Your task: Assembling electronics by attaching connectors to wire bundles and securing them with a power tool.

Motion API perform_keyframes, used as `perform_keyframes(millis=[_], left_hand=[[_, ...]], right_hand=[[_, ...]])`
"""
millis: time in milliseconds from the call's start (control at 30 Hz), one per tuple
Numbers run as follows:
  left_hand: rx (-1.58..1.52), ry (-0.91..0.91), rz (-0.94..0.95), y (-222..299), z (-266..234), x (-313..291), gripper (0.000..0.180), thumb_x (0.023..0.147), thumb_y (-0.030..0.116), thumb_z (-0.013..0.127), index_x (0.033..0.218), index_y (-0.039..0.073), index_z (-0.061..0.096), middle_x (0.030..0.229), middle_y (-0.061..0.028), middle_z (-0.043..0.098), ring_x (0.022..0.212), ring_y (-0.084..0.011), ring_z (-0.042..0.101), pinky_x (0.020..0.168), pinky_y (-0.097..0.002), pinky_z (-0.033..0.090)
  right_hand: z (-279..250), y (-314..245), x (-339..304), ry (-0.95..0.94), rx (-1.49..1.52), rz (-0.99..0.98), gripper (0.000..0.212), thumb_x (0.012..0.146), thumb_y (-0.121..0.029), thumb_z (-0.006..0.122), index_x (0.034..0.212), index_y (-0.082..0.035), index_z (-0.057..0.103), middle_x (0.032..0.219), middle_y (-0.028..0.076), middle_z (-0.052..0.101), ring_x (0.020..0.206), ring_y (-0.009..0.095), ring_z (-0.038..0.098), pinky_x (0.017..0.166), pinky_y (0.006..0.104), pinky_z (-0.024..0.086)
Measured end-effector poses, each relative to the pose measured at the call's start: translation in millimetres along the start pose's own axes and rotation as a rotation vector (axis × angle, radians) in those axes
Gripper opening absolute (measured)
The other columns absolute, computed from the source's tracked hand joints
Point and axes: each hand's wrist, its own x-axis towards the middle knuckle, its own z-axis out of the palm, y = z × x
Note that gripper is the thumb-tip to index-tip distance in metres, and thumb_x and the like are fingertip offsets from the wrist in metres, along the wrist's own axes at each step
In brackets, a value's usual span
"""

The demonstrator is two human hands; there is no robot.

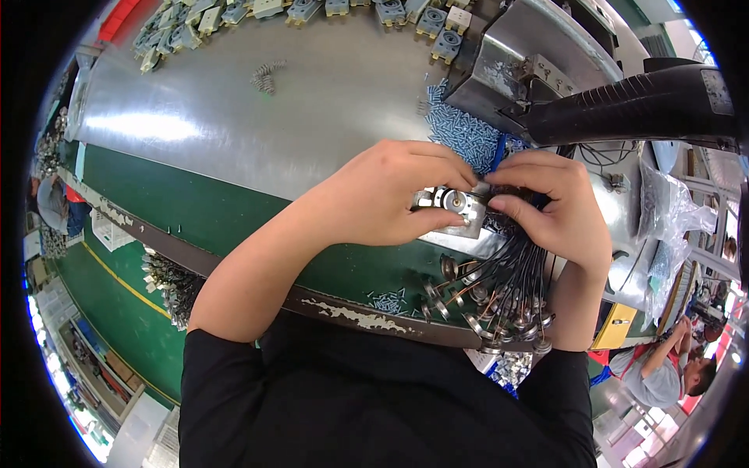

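My left hand (386,195) is closed round a small metal housing (473,221) with a round metal part (455,200) set in its top. The thumb presses on the near side and the fingers curl over the far side. Close against the housing's right side, my right hand (558,203) has its fingers bent and thumb drawn in; what lies between them is too small to tell. Under and beside that hand runs a bundle of black cables (521,261), ending in several round metal pieces (491,308) near the bench edge.
Beyond my hands lies a pile of small bluish screws (460,125). A black-handled tool (632,105) reaches in from the right. Grey housings (312,9) line the far edge; springs (265,78) lie on the metal plate (195,93). More screws (388,302) sit near the front edge. A person (655,366) sits at right.
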Motion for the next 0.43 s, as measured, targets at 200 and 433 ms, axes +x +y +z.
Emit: perform_keyframes(millis=[200, 433], left_hand=[[-0.004, -0.029, -0.032, 7.1, -3.8, 3.8, 0.032, 0.08, 0.008, 0.088, 0.108, 0.001, 0.074, 0.115, -0.0122, 0.077, 0.109, -0.0322, 0.075, 0.093, -0.0415, 0.06], [-0.017, -0.054, -0.049, 5.9, -5.6, 1.5, 0.037, 0.078, 0.004, 0.089, 0.111, 0.001, 0.074, 0.119, -0.0153, 0.077, 0.115, -0.0338, 0.074, 0.097, -0.0426, 0.06]], right_hand=[[6.7, -9.6, -2.1, 0.173, 0.015, 0.014, 0.021, 0.085, 0.006, 0.075, 0.105, 0.001, 0.08, 0.093, 0.016, 0.078, 0.086, 0.028, 0.077, 0.079, 0.0341, 0.059], [10.8, -5.4, -1.5, 0.086, -0.017, 0.032, 0.03, 0.086, 0.005, 0.075, 0.115, -0.002, 0.08, 0.097, 0.014, 0.08, 0.092, 0.026, 0.08, 0.084, 0.033, 0.06]])
